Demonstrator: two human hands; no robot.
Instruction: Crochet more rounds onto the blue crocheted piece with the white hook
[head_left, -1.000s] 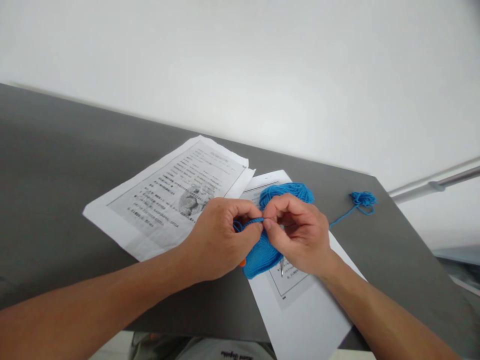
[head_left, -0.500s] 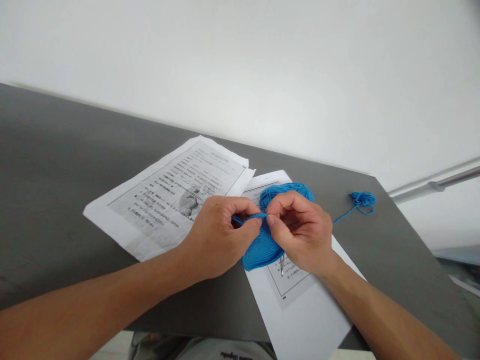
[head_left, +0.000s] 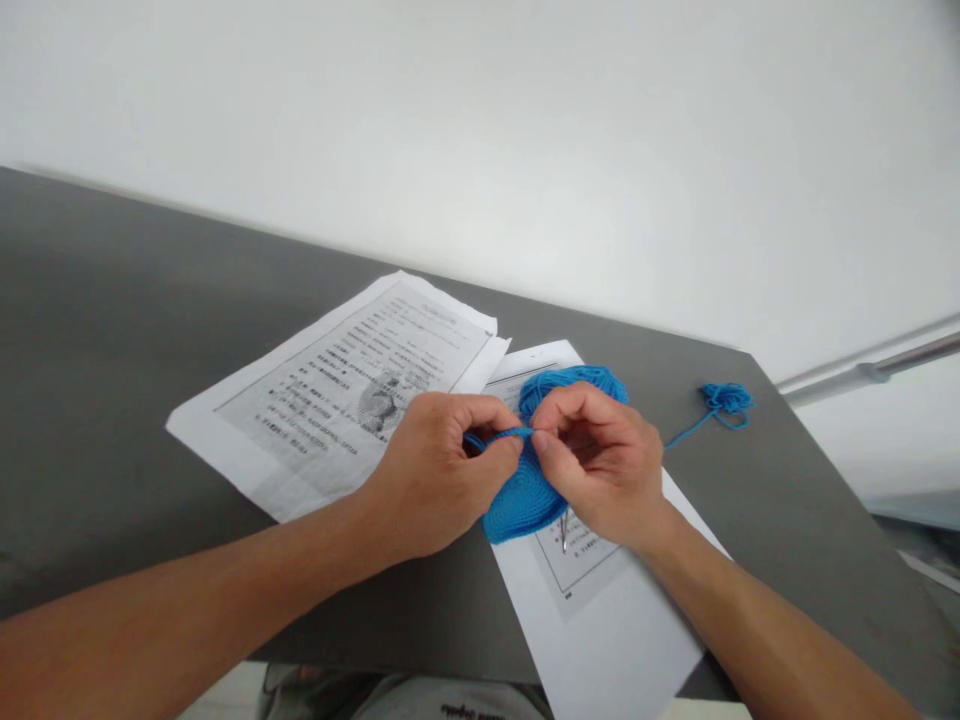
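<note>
My left hand [head_left: 442, 470] pinches a blue crocheted cord [head_left: 504, 434] between thumb and forefinger. Close beside it, my right hand [head_left: 604, 460] is closed in a pinch on the cord's right end. A flat blue crocheted piece [head_left: 525, 497] hangs or lies just below the fingertips, partly hidden by both hands. Behind them rests a bundle of blue yarn [head_left: 577, 382]. The tip of a thin metal tool [head_left: 564, 535] shows under my right hand, the rest of it covered.
Printed sheets [head_left: 337, 380] lie on the grey table [head_left: 150, 300] at the left, and another printed sheet [head_left: 600, 640] is under the hands, reaching the front edge. A small tangle of blue yarn [head_left: 726, 400] sits at the right, its strand running towards my right hand. A white wall stands behind.
Both hands hold nearly the same place and grip. The blue crocheted piece has shifted very slightly left.
</note>
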